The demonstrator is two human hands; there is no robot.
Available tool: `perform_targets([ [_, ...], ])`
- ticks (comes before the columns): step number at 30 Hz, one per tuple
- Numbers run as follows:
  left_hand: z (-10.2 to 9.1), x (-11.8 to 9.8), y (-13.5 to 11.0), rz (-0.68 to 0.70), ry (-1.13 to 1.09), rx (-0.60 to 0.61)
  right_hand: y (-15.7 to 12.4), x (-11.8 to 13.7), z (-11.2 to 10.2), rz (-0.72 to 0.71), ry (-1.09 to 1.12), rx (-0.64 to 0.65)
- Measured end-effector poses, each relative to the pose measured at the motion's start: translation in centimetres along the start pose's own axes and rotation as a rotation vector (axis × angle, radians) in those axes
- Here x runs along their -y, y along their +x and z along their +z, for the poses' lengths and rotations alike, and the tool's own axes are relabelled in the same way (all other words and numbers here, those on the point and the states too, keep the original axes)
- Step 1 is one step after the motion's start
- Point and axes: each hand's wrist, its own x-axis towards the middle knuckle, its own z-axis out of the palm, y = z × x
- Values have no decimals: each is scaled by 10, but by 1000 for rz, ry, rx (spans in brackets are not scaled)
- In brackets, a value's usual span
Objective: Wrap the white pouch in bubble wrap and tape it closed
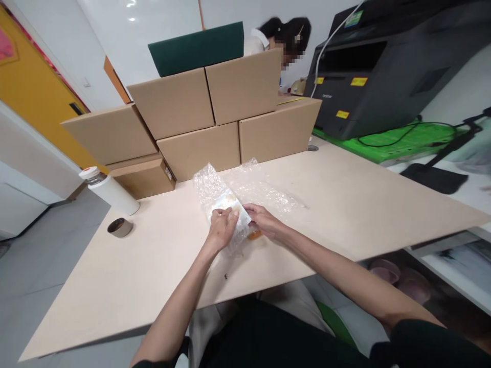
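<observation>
My left hand [221,228] and my right hand [264,221] meet over a small white packet [232,206] wrapped in clear bubble wrap [209,187] on the pale table [345,204]. Both hands pinch the wrapped packet, fingers curled on its near edge. A small orange piece [254,235] shows under my right hand. A second sheet of bubble wrap [264,191] lies flat just beyond my right hand.
Stacked cardboard boxes [199,117] line the table's far side. A white bottle [109,190] and its dark cap [119,227] stand at the left. A black printer [383,66] sits at the right on a green surface. Another person [280,41] sits behind the boxes.
</observation>
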Motion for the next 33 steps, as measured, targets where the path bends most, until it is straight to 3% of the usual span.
perform_targets([
  [3, 15, 3, 2, 12, 35, 34, 0, 4, -19, -229, -318, -220],
  [4, 16, 4, 2, 15, 45, 41, 0, 6, -22, -337, -438, -241],
  [7, 11, 9, -2, 0, 80, 9, 1, 7, -13, -538, -724, -35],
  [10, -3, 20, -9, -179, -57, -195, 3, 4, 7, -522, -942, 153],
  [12, -12, 27, -14, -343, -288, -280, 4, 4, 17, -480, -1045, 148],
  [14, -19, 30, -18, -431, -520, -255, 4, 7, 20, -428, -1085, 114],
  [17, -23, 18, -21, -397, -698, -256, 4, 15, 13, -340, -996, 105],
  [21, -12, -19, -11, -212, -745, -268, 6, 21, -12, -254, -592, 142],
  [25, 18, -51, 10, 18, -652, -155, 8, 19, -42, -185, -129, 141],
  [28, 46, -62, 29, 166, -517, -83, 7, 14, -66, -116, 99, 22],
  [31, 74, -66, 48, 291, -335, 1, 4, 11, -94, -99, 161, -86],
  [33, 90, -66, 58, 328, -233, 74, 2, 10, -115, -94, 90, -190],
])
